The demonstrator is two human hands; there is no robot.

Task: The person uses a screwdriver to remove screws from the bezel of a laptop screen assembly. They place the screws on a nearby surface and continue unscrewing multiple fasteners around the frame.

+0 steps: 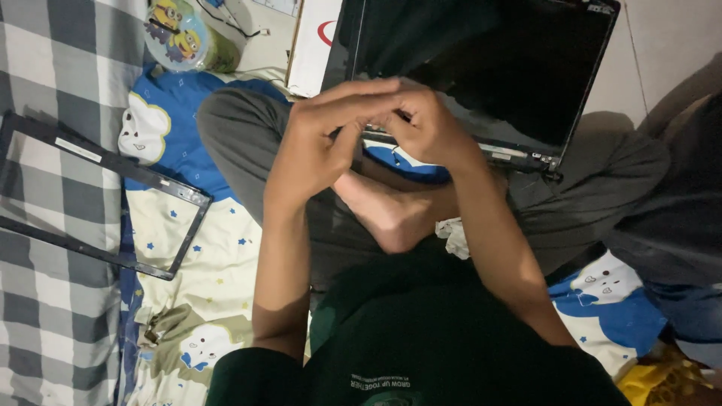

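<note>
I am looking straight down from a head-worn camera at a person sitting cross-legged on a patterned bedsheet (203, 263), cream with blue stars and blue-and-white cartoon shapes. Both arms reach forward and meet above the lap. My left hand (320, 146) is curled, its fingers stretched toward the right and its thumb bent inward. My right hand (425, 124) is also curled, fingers folded down, and the two hands touch at the fingertips. They seem to pinch something very small between them, but it is hidden, so I cannot tell what it is or whether either hand truly grips it. Just beyond the hands, and touching the knees, lies an opened laptop screen panel (489, 64), dark and glossy, with its bare metal lower edge and hinge nearest the fingers. A bare foot (395, 214) rests below the hands, tucked against grey trousers. Well apart on the left, a detached black screen bezel (98, 195) lies flat across a grey checked blanket (45, 60) and the sheet. At the top left sits a round tin (180, 34) with yellow cartoon figures on its lid.
</note>
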